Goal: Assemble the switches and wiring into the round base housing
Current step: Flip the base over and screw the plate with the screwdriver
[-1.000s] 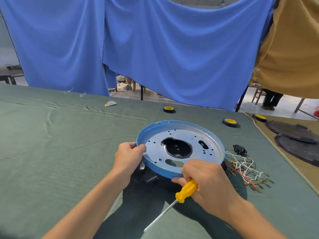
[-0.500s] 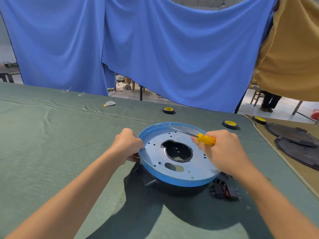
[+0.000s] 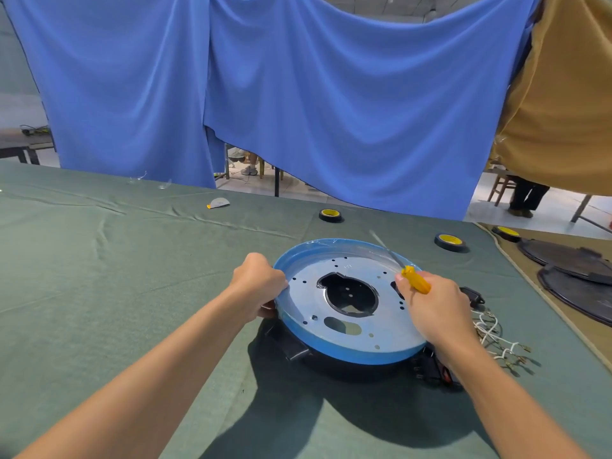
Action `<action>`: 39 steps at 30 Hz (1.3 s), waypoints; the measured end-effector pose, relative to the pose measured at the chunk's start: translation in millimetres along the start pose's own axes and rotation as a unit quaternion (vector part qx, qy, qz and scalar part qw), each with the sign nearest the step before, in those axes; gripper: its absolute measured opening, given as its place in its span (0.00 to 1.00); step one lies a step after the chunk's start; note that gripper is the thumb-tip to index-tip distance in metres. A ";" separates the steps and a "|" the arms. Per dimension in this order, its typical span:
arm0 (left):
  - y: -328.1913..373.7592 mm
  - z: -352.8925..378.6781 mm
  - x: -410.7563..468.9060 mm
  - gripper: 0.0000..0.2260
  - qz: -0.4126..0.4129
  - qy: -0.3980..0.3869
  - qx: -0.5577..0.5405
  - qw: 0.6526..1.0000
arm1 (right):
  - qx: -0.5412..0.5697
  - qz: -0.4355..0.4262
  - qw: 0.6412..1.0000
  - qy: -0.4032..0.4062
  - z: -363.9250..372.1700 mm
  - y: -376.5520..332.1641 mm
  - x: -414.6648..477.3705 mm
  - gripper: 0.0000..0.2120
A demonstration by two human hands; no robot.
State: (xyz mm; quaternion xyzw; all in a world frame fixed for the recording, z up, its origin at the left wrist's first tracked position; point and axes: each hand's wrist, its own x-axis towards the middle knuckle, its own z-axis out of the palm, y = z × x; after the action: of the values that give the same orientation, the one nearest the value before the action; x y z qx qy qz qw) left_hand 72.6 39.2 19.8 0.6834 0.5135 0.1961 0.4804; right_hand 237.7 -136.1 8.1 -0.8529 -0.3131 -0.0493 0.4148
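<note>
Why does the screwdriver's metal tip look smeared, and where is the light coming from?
All in the head view: the screwdriver shaft is streaked by motion blur; its yellow handle in the right hand looks sharper. A hard dark shadow lies on the table nearer the camera than the round base, so light likely comes from ahead and above. The wide lens stretches the forearms.

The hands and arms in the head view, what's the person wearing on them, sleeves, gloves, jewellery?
Nothing that shows. The left hand and right hand are ungloved, with no visible ring; the left forearm and right forearm are bare to the picture's edge, no sleeve, watch or bracelet.
</note>
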 end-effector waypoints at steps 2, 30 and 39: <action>-1.3 -0.6 -4.0 0.06 -0.025 -0.032 -0.026 0.999 | 0.053 0.027 0.998 0.020 1.1 -1.0 -5.9 0.21; 2.7 9.3 -13.0 0.01 -0.093 -0.033 -0.217 0.971 | 0.133 0.112 0.983 0.053 -1.1 9.2 -14.4 0.24; 1.6 5.8 -12.9 0.07 -0.091 -0.048 -0.221 0.970 | 0.137 0.124 0.982 0.035 -3.4 9.8 -12.5 0.23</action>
State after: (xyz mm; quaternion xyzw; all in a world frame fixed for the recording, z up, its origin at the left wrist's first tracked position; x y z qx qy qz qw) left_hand 72.7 25.0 21.4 0.5193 0.4944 0.2269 0.6591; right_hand 233.9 -149.3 -0.5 -0.8178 -0.1943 0.0157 0.5415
